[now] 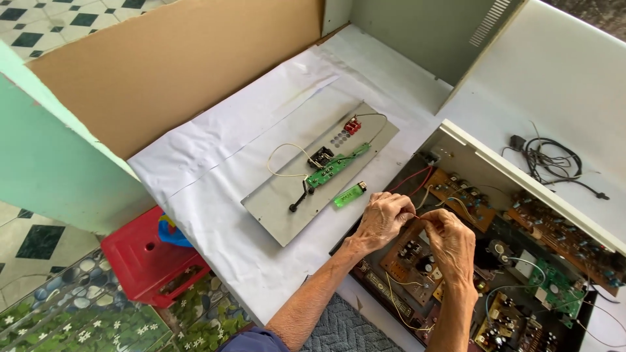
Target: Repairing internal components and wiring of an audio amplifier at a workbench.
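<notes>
Bright, even daylight is filling the whole view, and the scene is reading clearly. The white paper (215, 150) on the table is reflecting strongly and is approaching overexposure near the top right. Shadows are falling soft and short: the cardboard sheet (176, 72) is casting a faint shadow along its lower edge, and the grey metal plate (280, 208) is showing almost none. The green lighter (349, 194) is glowing translucent. Focus is holding sharp in the centre. Straight edges are bowing slightly toward the corners, indicating wide-angle distortion.
</notes>
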